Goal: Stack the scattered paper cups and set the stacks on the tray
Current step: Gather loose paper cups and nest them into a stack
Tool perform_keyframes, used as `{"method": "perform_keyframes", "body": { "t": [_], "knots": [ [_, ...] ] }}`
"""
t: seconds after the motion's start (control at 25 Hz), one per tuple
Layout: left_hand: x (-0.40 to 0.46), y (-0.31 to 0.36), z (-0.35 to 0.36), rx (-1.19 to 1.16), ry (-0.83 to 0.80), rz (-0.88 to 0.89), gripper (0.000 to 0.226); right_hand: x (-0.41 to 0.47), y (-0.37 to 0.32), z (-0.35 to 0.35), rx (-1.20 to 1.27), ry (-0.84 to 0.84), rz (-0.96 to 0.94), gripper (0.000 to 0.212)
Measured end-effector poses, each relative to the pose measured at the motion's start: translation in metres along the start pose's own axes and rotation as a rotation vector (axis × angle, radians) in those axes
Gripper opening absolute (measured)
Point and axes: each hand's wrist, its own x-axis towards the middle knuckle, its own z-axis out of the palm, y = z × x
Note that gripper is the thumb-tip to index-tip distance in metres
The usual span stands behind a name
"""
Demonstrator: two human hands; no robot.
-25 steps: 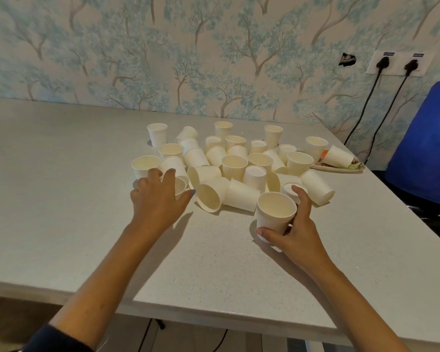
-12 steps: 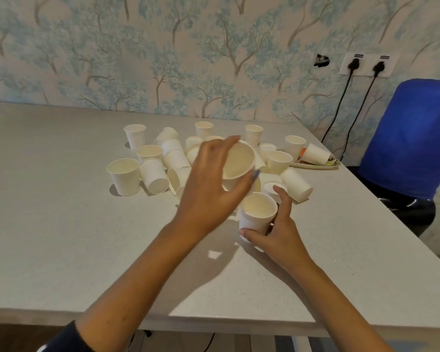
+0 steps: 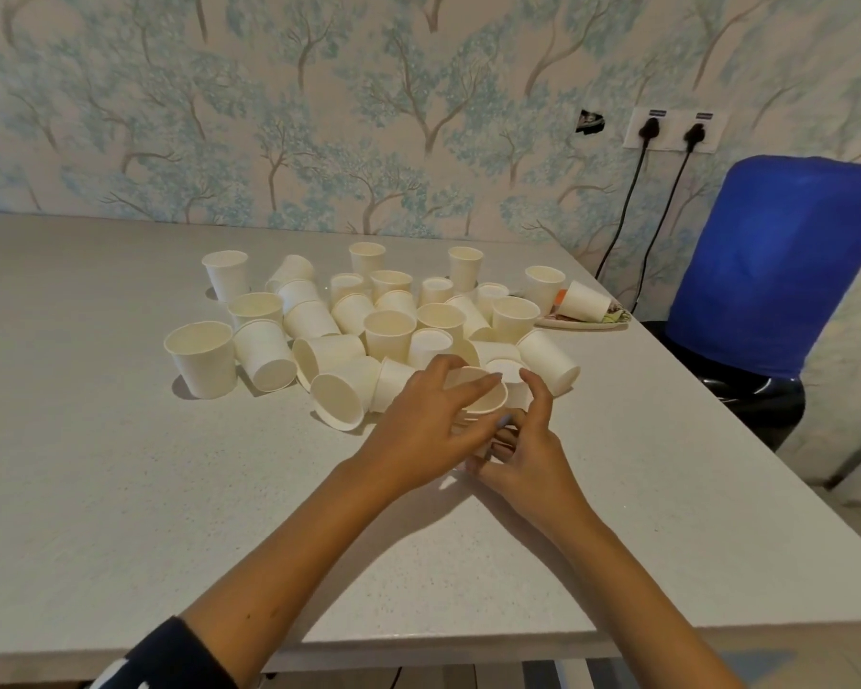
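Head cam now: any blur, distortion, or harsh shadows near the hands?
Head view: the left hand and the cup it grips look slightly motion-blurred; soft arm shadows fall on the table; wide-angle bending shows in the table's edges; no glare.

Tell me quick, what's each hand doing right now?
Left hand: holding a paper cup by its rim.
Right hand: gripping the lower cup, mostly hidden.

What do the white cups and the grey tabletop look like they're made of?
White cups: apparently thin matte paper, judging by the rolled rims and dull cream insides. Grey tabletop: smooth, faintly speckled surface with a soft sheen, possibly laminate or composite stone; the look leaves it open.
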Motion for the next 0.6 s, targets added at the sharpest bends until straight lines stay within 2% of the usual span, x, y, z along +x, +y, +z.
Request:
{"method": "perform_keyframes", "body": {
  "t": [0.08, 0.16, 0.24, 0.28, 0.36, 0.48, 0.6],
  "knots": [
    [-0.001, -0.006, 0.005, 0.006, -0.011, 0.017, 0.052, -0.003, -0.002, -0.008, -0.066, -0.014, 0.029, 0.077],
    [-0.002, -0.010, 0.008, 0.007, 0.012, 0.039, 0.053, -0.003, -0.003, -0.016, -0.138, 0.161, 0.049, 0.040],
    [-0.004, -0.011, 0.009, -0.004, 0.044, 0.073, 0.053, 0.004, -0.008, -0.027, -0.087, 0.396, 0.053, 0.029],
    [-0.005, -0.010, 0.009, -0.011, 0.058, 0.089, 0.053, 0.011, -0.011, -0.032, -0.086, 0.443, 0.023, 0.029],
    [-0.006, -0.010, 0.010, -0.027, 0.074, 0.110, 0.057, 0.026, -0.017, -0.041, -0.154, 0.341, -0.064, 0.038],
    [-0.006, -0.011, 0.013, -0.059, 0.091, 0.091, 0.069, 0.045, -0.018, -0.044, -0.354, 0.026, -0.106, 0.047],
    [-0.006, -0.012, 0.015, -0.058, 0.119, 0.088, 0.075, 0.049, -0.012, -0.042, -0.442, -0.077, -0.099, 0.046]
  ]
}}
